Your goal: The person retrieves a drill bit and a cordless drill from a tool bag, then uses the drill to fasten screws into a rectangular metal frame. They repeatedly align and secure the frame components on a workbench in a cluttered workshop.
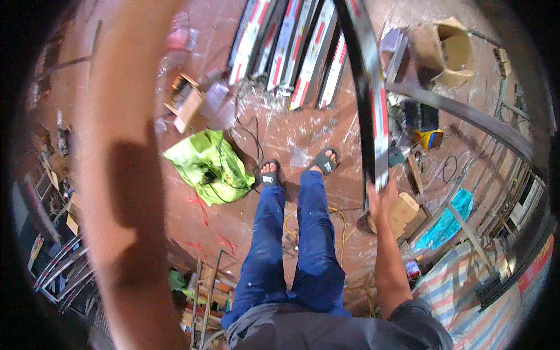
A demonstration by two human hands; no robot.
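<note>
My right hand is closed round the lower end of a long metal profile. The profile is black along one side and silver with red and white film on the other. It rises from my hand and runs out past the top edge of the view. Close to the camera, my left forearm stretches up the left side, blurred. My left hand lies beyond the top edge, so its fingers and anything in them are hidden.
Several similar profiles lie side by side on the tiled floor ahead. A bright green bag is beside my left foot. An opened carton stands at the far right, and a dark curved bar crosses there. Striped sheeting covers the near right.
</note>
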